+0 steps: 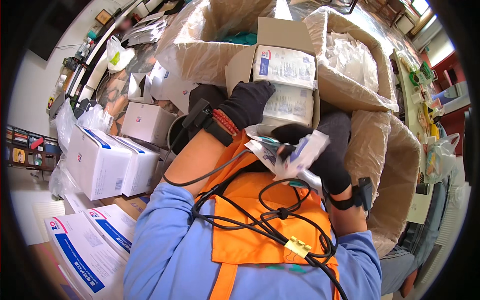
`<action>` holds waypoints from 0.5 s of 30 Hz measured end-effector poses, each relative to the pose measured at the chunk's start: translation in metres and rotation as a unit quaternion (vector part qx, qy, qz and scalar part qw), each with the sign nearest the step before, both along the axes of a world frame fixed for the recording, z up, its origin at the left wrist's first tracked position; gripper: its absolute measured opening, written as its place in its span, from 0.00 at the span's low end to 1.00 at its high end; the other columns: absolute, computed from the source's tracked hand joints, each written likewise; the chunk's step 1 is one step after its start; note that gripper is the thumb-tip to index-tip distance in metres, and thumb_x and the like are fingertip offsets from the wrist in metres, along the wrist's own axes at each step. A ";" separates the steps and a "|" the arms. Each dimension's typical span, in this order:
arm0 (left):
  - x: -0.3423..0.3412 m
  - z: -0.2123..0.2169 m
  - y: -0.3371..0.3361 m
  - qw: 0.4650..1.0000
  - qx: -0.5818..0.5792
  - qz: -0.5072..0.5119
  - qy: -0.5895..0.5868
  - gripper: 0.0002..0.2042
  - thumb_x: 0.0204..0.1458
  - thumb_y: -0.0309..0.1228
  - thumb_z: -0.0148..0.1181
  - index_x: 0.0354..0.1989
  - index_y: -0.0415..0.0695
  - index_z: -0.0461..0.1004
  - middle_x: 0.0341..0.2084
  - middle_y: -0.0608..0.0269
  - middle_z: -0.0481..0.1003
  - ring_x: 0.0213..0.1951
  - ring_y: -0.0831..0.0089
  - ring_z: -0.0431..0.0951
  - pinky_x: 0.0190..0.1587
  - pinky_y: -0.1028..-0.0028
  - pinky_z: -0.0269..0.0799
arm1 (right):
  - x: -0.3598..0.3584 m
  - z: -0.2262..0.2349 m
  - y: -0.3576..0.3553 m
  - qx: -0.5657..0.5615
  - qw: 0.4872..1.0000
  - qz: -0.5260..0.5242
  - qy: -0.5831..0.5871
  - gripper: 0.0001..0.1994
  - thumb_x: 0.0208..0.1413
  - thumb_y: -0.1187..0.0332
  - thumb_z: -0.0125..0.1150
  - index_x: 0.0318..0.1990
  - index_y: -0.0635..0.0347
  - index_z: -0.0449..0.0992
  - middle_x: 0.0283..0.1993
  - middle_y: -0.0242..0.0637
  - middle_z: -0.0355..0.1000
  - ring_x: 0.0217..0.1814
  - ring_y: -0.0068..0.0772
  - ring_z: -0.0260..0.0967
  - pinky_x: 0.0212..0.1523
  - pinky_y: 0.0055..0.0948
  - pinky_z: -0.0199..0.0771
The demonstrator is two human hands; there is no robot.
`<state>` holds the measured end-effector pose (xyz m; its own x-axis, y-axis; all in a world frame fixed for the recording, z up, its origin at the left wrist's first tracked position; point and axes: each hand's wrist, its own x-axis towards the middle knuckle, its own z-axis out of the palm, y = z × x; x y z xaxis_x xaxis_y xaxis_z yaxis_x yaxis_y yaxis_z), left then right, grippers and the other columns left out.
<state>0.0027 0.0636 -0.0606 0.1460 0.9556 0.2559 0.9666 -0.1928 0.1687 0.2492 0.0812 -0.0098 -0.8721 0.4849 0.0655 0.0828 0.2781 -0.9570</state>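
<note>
cluttered storeroom — left hand [247, 102] rests unclenched on packets in a carton [280, 37]; right hand [320, 155] grips a wrapper [295, 155].

White flat packets [283, 66] stacked in open cardboard box [280, 35], far centre. Crinkled clear wrapper [295, 155] near centre. White boxes, blue stripes [95, 160], left; two more [90, 250] near left.

Packing or stock room: stacked white cartons [95, 160], plastic-lined cardboard bins [360, 95], cluttered shelves [30, 150].
</note>
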 end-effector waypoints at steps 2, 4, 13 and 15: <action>0.003 0.010 -0.003 0.999 -0.034 0.001 0.003 0.28 0.36 0.31 0.65 0.52 0.41 0.71 0.47 0.52 0.74 0.47 0.58 0.76 0.49 0.62 0.71 | -0.005 0.004 0.018 0.052 0.994 -0.084 -0.038 0.20 0.46 0.69 0.68 0.49 0.57 0.74 0.44 0.44 0.74 0.42 0.33 0.76 0.46 0.26 0.73; 0.007 0.010 -0.006 0.999 -0.036 0.018 0.008 0.25 0.37 0.29 0.63 0.49 0.41 0.72 0.45 0.52 0.75 0.45 0.57 0.76 0.48 0.61 0.71 | -0.015 0.007 0.034 0.328 0.934 -0.143 0.006 0.24 0.42 0.66 0.71 0.50 0.54 0.74 0.47 0.43 0.74 0.46 0.36 0.75 0.47 0.29 0.74; -0.001 0.063 -0.034 0.985 0.128 0.027 -0.111 0.09 0.49 0.37 0.62 0.39 0.54 0.78 0.30 0.64 0.79 0.33 0.63 0.79 0.30 0.70 0.75 | -0.039 0.019 0.054 0.395 0.888 -0.189 -0.137 0.10 0.51 0.73 0.59 0.41 0.59 0.77 0.37 0.45 0.76 0.42 0.48 0.74 0.44 0.37 0.73; 0.002 0.072 -0.036 0.969 0.140 0.078 -0.190 0.07 0.52 0.38 0.60 0.37 0.54 0.78 0.31 0.63 0.79 0.34 0.61 0.79 0.31 0.70 0.75 | -0.033 0.031 0.062 0.344 0.918 -0.174 -0.091 0.10 0.53 0.71 0.60 0.42 0.60 0.78 0.35 0.47 0.77 0.39 0.46 0.76 0.41 0.34 0.74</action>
